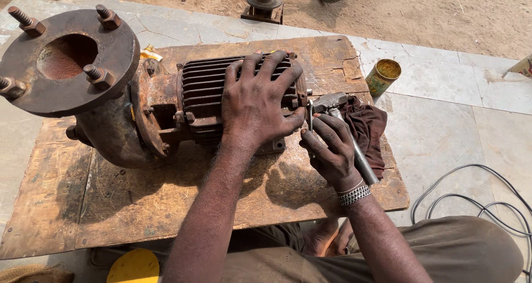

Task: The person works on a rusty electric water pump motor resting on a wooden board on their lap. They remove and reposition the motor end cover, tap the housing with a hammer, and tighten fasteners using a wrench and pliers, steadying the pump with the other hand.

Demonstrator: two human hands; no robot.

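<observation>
Wooden counter (pixel 166 205), worn & cracked, lies low on a paved floor (pixel 443 122). On it, a rusty pump w/ motor (pixel 202 92): ribbed motor body lies on its side across the counter's middle, big round flange (pixel 111 67) w/ studs turned up toward the camera at the left end.

Left hand (pixel 260 103) lies flat on top of the ribbed body, fingers spread wide & pressing down, palm open, not wrapped round anything.

Right hand (pixel 331 150) sits just beside the motor's right end, fingers closed around a metal wrench (pixel 346 136); wrench head is up against the end of the motor, handle runs back down-right past the wrist. A metal bracelet (pixel 354 194) on that wrist.

Dark brown rag (pixel 368 128) lies on the counter's right edge, under & beside the wrench. Small open tin (pixel 382 75) w/ yellowish contents stands on the floor just off the counter's right corner. Black cable (pixel 471 197) loops on the floor at right.
</observation>
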